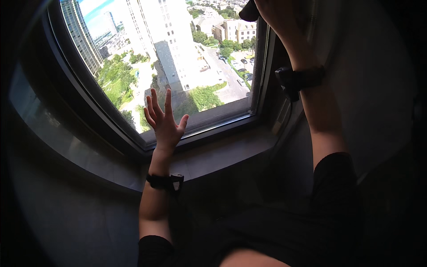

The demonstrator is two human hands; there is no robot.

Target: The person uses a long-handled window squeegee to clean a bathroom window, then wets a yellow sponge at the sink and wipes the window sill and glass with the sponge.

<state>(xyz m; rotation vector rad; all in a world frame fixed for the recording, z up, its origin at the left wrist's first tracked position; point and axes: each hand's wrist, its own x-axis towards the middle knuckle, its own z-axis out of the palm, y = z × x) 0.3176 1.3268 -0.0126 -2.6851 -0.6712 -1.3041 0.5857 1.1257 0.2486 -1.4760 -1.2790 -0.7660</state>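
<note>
My left hand (pixel 165 122) is raised in front of the lower part of a window pane (pixel 204 100), its fingers spread and nothing in them. Whether the fingertips touch the glass I cannot tell. High at the top right, beside the window frame (pixel 263 75), my right hand (pixel 276 17) is partly cut off by the picture's edge. A dark, rounded thing (pixel 249 12) sticks out from its left side; its kind does not show. The fingers on that hand are mostly out of sight but seem closed round it.
Below the pane runs a grey sill (pixel 227 153). Dark wall (pixel 369 89) lies to the right, and a curved grey surface (pixel 58 133) to the left. Black bands with small devices circle both wrists. Outside, tall buildings, trees and parked cars lie far below.
</note>
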